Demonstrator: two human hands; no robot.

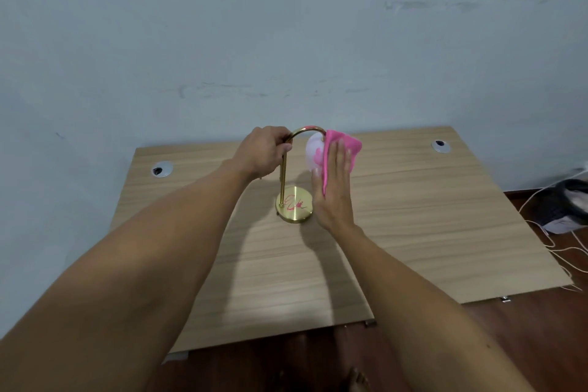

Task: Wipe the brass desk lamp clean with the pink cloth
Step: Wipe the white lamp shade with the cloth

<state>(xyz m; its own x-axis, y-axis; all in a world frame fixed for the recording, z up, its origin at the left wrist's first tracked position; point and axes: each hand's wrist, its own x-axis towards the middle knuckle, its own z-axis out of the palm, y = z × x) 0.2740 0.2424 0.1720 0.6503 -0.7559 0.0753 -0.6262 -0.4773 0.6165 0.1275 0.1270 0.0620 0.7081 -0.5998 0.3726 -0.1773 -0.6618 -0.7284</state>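
**Lamp could tip or stay dirty**

Lamp [294, 181], made of shiny brass, stands in the middle of the wooden bench [413, 216], near the blue wall [286, 25]. It has a round foot, a thin pole and a curved top.

The bench is big, but the lamp's foot is small. If the push on the shade is too hard, the lamp could lean or slide. The left hand [265, 151] helps stop that. Its fingers are curled tight around the bend at the top of the pole. If that hand lets go, the lamp may fall over.

The right hand [334, 181] is flat and wide, with straight fingers. It presses the pink cloth [342, 145] against the white shade [313, 153]. The cloth is not gripped, so it could slip down and drop on the bench.

Red marks [294, 203] sit on the round foot. I think they are not wiped yet, and they could be missed. Pink spots show on the shade too. The cloth might just smear them.

Some things are hard to see. The cloth and hand hide most of the shade. I cannot see the far side of the lamp. I cannot tell what the red marks are. Wires and a dark thing on the floor [566, 200] at the right are cut off by the edge.
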